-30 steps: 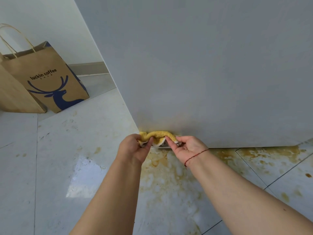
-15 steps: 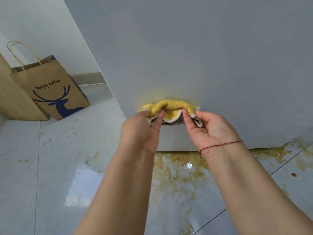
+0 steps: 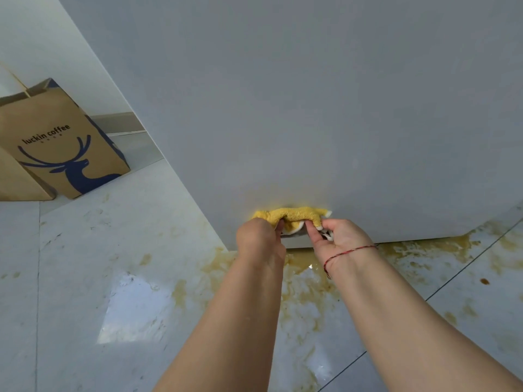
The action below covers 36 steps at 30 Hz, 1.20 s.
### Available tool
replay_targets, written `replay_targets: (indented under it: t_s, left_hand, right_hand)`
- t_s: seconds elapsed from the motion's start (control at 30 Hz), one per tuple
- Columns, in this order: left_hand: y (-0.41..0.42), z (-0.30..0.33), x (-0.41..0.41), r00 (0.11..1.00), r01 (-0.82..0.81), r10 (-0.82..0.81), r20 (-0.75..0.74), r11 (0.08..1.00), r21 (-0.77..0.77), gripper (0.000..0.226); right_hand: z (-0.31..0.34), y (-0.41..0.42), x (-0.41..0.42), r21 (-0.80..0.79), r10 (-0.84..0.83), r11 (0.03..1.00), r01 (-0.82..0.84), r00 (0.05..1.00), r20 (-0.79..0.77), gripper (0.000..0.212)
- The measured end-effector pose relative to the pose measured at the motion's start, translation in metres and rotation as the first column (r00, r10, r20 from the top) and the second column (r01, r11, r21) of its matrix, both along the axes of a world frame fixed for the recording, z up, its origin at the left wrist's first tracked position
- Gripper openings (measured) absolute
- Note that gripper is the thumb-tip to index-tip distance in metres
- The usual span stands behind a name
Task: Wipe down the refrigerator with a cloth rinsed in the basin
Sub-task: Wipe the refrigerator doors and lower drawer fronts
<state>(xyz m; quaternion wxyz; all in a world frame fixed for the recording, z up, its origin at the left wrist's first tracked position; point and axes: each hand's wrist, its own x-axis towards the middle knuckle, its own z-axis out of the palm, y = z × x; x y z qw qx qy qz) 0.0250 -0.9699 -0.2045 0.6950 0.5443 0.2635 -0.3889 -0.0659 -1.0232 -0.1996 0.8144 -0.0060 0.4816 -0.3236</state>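
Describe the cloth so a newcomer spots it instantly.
Find the big grey fridge panel filling the view, then follow it down to its bottom edge above the stained floor. There, both hands pinch a small bunched cloth against the panel, the only bright yellow thing.

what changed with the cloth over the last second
Both hands, left hand and right hand, slid the yellow cloth up the refrigerator panel, then back down near its bottom edge. Both kept pinching it throughout; the paper bag stayed put.

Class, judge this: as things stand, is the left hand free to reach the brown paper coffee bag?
Probably not: the left hand grips the yellow cloth against the grey refrigerator panel, and the brown paper coffee bag stands far off left.
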Motion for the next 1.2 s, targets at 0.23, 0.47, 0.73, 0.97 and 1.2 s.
replay_targets:
  t_s: [0.23, 0.47, 0.73, 0.97, 1.2]
  left_hand:
    - [-0.004, -0.045, -0.001, 0.998, 0.063, -0.063, -0.004, 0.993, 0.103, 0.038]
    - [-0.006, -0.082, 0.001, 0.993, 0.117, -0.108, -0.055, 0.977, 0.181, 0.034]
    - [-0.017, -0.099, -0.014, 0.952, 0.278, -0.26, -0.159, 0.955, 0.102, 0.037]
    - [-0.031, -0.09, -0.036, 0.946, 0.188, -0.198, -0.258, 0.98, -0.065, 0.025]
    - [-0.028, -0.038, -0.047, 0.915, -0.048, -0.068, -0.397, 0.96, -0.276, 0.026]
  right_hand:
    - [-0.048, -0.007, 0.005, 0.071, 0.065, 0.996, -0.057, 0.992, -0.112, 0.042]
    - [-0.103, -0.012, 0.001, 0.14, 0.177, 0.978, -0.153, 0.968, -0.18, 0.046]
    - [-0.138, -0.018, -0.007, 0.262, 0.17, 0.957, -0.125, 0.973, -0.156, 0.022]
    - [-0.125, -0.04, -0.046, 0.201, 0.01, 0.98, -0.001, 0.999, -0.043, 0.033]
    - [-0.06, -0.035, -0.067, 0.065, -0.156, 0.987, 0.149, 0.98, 0.126, 0.024]
